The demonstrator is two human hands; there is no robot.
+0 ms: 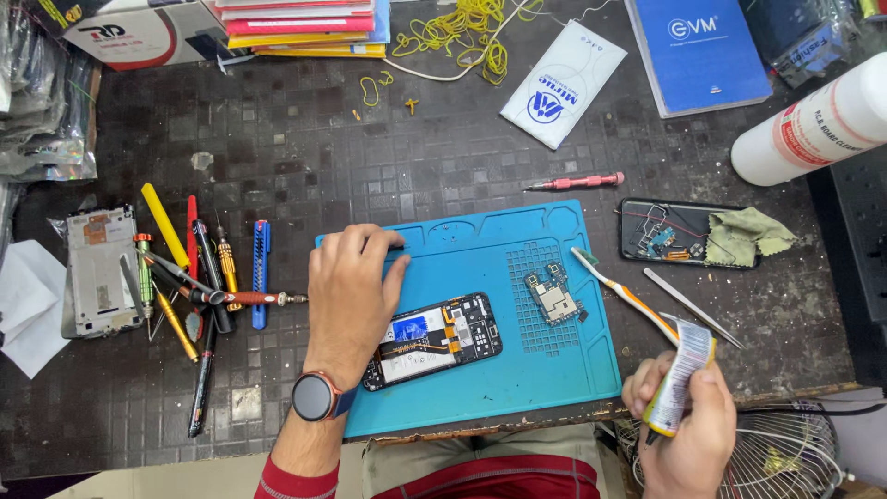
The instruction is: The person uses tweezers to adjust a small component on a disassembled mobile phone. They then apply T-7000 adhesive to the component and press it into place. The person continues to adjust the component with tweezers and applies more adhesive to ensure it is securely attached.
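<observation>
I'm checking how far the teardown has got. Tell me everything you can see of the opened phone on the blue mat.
The opened phone lies flat, tilted slightly, on the near left part of the blue mat. Its back cover is off: a black frame, a pale battery area with a blue label, and orange flex cable show. The left hand rests on its left end, pinning it. A separate circuit board lies to its right, apart from it.

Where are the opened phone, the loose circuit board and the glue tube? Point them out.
Opened phone [442, 339], head view, on its exposed middle.
Circuit board [552, 296], head view, on its centre.
Glue tube [682, 374], head view, on its body in the right hand.
</observation>
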